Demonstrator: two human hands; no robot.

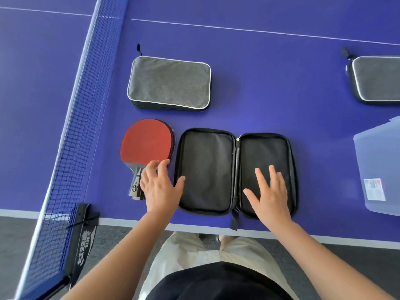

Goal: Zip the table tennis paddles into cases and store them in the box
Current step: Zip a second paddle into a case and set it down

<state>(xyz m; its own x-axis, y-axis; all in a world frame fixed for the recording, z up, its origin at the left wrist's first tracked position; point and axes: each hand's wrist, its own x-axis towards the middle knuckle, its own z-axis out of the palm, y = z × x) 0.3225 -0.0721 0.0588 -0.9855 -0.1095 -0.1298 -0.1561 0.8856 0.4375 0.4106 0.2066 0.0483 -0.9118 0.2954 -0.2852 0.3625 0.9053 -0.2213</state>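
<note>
- Now, nearest the table edge, the right hand (271,191) is lying flat and spread on the right half of the open case (236,172), gripping nothing; it is pinning the case so it does not slide, and it is best kept there, pressing lightly.
- Beside it, the left hand (159,187) is hovering over the handle of the red paddle (147,144), fingers loosely spread and not yet closed on anything; whether the fingertips are touching the handle I cannot tell.
- The paddle is lying rubber-up just left of the case, near the net (71,126); there seem to be two blades stacked, so the hand should be closing round both handles together; then lifting rather than dragging across the zip teeth.
- The head should be going toward the far end of the empty left half, clear of the hinge, so the zip can run freely.
- Farther off, a closed grey case (168,82) is sitting beyond the paddle; another grey case (378,80) is lying at the far right.
- The clear box (381,169) is waiting at the right edge, well apart from the paddle.
</note>
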